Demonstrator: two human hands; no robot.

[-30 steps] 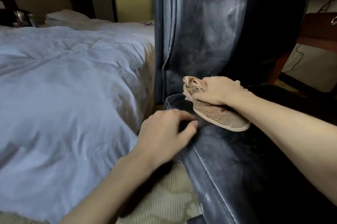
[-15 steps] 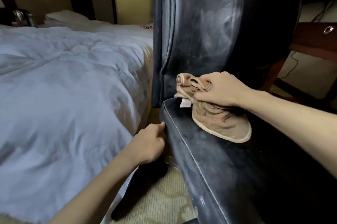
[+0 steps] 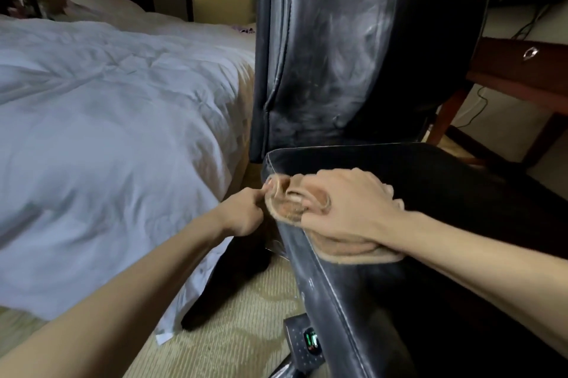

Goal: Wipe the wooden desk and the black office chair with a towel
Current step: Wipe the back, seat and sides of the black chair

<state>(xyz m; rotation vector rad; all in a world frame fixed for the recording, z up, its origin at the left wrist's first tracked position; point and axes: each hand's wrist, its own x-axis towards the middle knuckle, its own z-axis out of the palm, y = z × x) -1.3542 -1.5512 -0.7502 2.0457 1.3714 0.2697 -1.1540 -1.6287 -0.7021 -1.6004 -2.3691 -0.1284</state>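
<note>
Clutching a bunched tan towel under the right hand, fingers curled into its folds. Pressing it onto the left edge of the black office chair seat, partly draped over the stitched rim. Keeping the left hand just beside that rim, lower down, fingers curled, one fingertip against the towel's hanging fold; cannot tell whether pinching it or only touching.

Behind the seat, the chair's upright backrest, smeared with pale streaks. Close on the left, a bed with a white duvet. Behind the chair on the right, a corner of the wooden desk with a metal drawer pull. Below, beige ribbed carpet and a small device with a lit display near the chair's base.
</note>
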